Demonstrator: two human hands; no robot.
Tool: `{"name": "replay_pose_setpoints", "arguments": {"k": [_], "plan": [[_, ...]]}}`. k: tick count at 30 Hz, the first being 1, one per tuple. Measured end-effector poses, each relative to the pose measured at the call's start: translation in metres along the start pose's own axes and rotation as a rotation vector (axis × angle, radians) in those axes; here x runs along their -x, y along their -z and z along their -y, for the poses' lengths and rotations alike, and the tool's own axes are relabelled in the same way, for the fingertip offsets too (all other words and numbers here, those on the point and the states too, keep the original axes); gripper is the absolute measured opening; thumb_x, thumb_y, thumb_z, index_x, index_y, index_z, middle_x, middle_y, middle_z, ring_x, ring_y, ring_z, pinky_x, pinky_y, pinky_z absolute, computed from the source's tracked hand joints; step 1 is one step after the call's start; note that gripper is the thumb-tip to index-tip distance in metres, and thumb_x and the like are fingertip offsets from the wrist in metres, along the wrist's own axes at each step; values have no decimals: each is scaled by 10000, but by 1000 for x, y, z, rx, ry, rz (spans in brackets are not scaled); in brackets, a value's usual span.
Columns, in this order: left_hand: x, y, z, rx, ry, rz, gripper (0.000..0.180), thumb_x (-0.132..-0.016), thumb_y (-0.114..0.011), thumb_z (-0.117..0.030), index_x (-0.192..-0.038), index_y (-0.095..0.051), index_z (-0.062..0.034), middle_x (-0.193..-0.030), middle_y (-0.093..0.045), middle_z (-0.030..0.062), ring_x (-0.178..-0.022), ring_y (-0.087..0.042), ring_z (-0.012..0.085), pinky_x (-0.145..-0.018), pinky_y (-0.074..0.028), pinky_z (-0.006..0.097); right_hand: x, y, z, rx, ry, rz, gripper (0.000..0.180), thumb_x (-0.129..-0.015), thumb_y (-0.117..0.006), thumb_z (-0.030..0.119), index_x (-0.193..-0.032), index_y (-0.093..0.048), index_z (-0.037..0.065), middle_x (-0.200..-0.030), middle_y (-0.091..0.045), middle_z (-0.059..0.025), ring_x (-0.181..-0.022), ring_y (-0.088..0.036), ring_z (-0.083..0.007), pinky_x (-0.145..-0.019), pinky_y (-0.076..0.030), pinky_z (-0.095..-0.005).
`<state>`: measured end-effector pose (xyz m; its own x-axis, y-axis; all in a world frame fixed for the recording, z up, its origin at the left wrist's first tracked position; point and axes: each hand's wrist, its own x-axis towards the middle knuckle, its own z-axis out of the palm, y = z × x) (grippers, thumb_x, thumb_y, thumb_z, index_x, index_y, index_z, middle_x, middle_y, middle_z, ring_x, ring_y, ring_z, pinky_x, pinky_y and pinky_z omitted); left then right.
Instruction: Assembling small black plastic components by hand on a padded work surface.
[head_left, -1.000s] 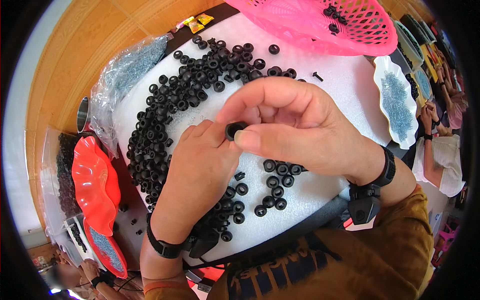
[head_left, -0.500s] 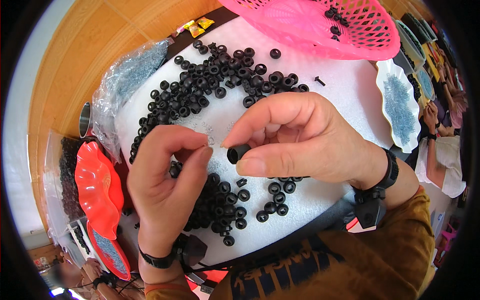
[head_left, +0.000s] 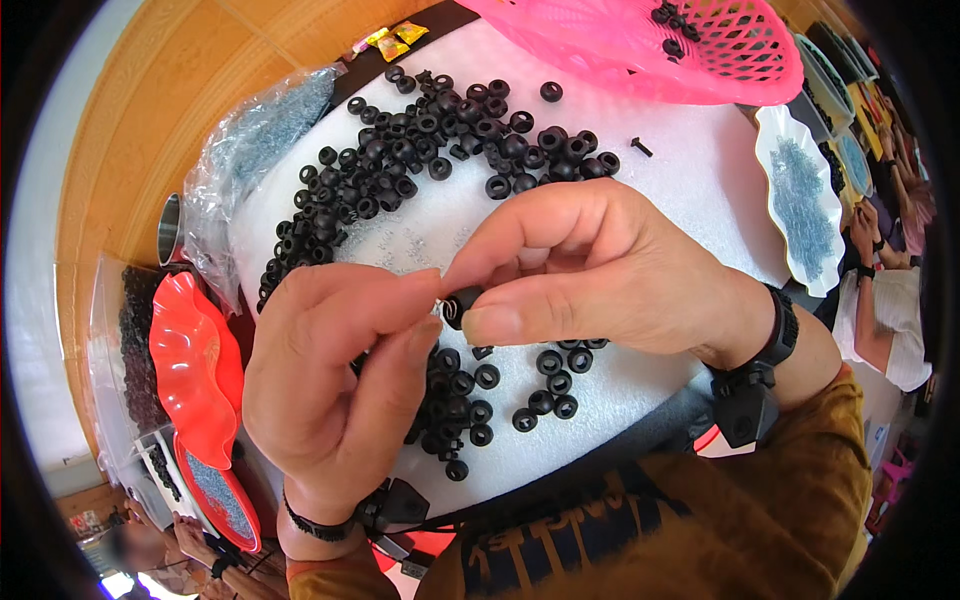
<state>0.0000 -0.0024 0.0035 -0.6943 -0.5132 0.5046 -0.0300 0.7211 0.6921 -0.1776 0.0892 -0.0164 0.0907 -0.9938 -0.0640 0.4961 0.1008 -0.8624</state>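
Note:
My left hand [head_left: 335, 365] is closed in a pinch, thumb and forefinger holding a tiny shiny wire spring [head_left: 446, 306]. The spring is at the mouth of a hollow black ball [head_left: 462, 304]; how far it reaches inside I cannot tell. That ball is gripped by the thumb and fingers of my right hand [head_left: 600, 275], its open end turned toward my left fingertips. Many black balls with holes [head_left: 400, 150] lie in a curved heap beyond my hands, with more [head_left: 460, 400] nearer me. Loose clear-looking springs [head_left: 395, 245] are scattered between the heaps.
White foam [head_left: 690, 190] covers the work surface. A pink openwork basket [head_left: 640, 60] stands at the far edge, a white scalloped dish [head_left: 775, 150] at right. On the left are a plastic bag [head_left: 260, 140] and red wavy dishes [head_left: 195, 370]. Other people sit at both sides.
My left hand has moved right and slightly down, bringing the spring to the black ball's opening. My right hand stays nearly in place, still gripping the ball.

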Motion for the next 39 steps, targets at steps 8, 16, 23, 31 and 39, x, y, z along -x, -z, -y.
{"name": "replay_pose_setpoints", "arguments": {"k": [8,16,23,31,39], "plan": [[2,-2,-7,-50,-48,106,316,-694,-642,97,-990,-673,-11,-885,-558,90,-730,-534,158,-621,-425,222,0,2,-3,-23,-24,12,223,-835,-648,17,-1055,-617,-2,-946,-661,-62,-864,-623,-102,-775,-504,-226],[1,2,4,-135,-126,82,310,-699,-597,72,-989,-672,-12,-886,-562,111,-738,-529,166,-633,-409,230,-3,6,-5,-12,1,9,216,-841,-650,48,-1048,-621,-4,-918,-664,-54,-838,-624,-89,-753,-503,-217],[-1,10,2,-11,185,72,196,-695,-599,54,-875,-651,-3,-757,-576,92,-710,-545,192,-653,-416,272,-6,7,-4,14,53,-34,219,-857,-637,109,-1042,-618,-8,-870,-664,-63,-785,-625,-101,-706,-497,-220],[3,-3,8,-317,-24,600,149,-707,-672,-68,-835,-600,-92,-724,-539,42,-686,-539,253,-630,-380,355,-7,10,-6,27,105,-58,233,-869,-620,136,-1054,-604,-4,-830,-661,-71,-747,-615,-111,-696,-483,-239],[13,-12,8,-560,-144,677,105,-695,-609,-89,-792,-570,-91,-703,-492,30,-692,-531,209,-656,-394,346,-5,5,-4,17,65,-63,216,-859,-632,130,-1033,-601,7,-836,-664,-68,-739,-615,-95,-687,-487,-220]]}}
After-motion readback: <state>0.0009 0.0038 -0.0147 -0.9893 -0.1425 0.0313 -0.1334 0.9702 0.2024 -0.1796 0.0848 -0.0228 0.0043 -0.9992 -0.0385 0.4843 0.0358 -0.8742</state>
